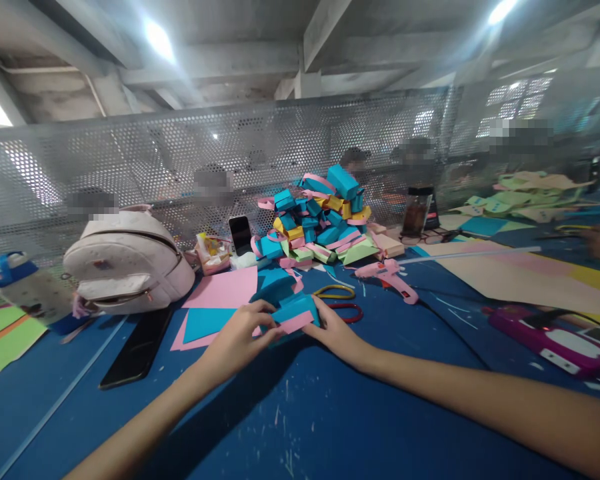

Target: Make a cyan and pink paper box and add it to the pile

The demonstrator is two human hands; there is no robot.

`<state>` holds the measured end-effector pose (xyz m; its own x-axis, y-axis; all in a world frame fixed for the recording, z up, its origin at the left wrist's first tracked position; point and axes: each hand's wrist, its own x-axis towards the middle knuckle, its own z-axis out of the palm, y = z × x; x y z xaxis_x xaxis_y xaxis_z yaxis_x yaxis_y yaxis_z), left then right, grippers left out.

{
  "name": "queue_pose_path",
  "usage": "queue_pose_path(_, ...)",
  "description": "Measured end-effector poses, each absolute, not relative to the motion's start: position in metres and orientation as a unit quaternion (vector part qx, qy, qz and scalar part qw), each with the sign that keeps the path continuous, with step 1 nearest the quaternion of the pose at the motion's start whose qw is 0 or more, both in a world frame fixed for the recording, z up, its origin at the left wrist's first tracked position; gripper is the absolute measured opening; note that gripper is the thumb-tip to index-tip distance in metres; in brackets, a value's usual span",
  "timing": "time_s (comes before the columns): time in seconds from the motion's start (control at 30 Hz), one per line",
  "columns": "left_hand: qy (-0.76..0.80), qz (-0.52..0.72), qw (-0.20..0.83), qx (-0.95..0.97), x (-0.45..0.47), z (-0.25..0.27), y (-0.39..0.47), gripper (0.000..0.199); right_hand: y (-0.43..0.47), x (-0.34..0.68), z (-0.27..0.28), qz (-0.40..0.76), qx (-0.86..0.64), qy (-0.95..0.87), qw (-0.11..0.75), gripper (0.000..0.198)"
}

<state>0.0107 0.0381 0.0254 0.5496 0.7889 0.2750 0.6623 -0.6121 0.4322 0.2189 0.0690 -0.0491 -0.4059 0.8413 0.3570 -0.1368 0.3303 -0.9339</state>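
Observation:
A small folded box of blue paper (294, 305) is held just above the table, with a pink paper strip (299, 323) lying across its near face. At its left end, my left hand (241, 328) is closed, with thumb and fingers on the box and the strip's end. My right hand (337, 331) grips the right end, its fingers partly hidden behind the paper. Another blue paper piece (270, 283) lies right behind the box. Scissors with a yellow handle (336, 288) and a red handle (350, 319) rest beyond my right hand.
A pink glue gun (391, 277) lies to the right, its cord trailing nearer. Behind stands a heap of blue, yellow and pink paper boxes (310, 223). Leftward are paper sheets (207, 325), a phone (139, 350), a backpack (130, 260) and a bottle (35, 293). A purple power bank-like device (555, 340) sits right.

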Motion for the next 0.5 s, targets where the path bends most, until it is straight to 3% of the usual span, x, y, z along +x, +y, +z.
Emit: queue_pose_path(0.5, 0.44, 0.17, 0.12, 0.874, 0.0066, 0.0268, 0.0418, 0.029, 0.0773, 0.2186, -0.0535, 0.539, -0.252, -0.623, 0.508, 0.042)
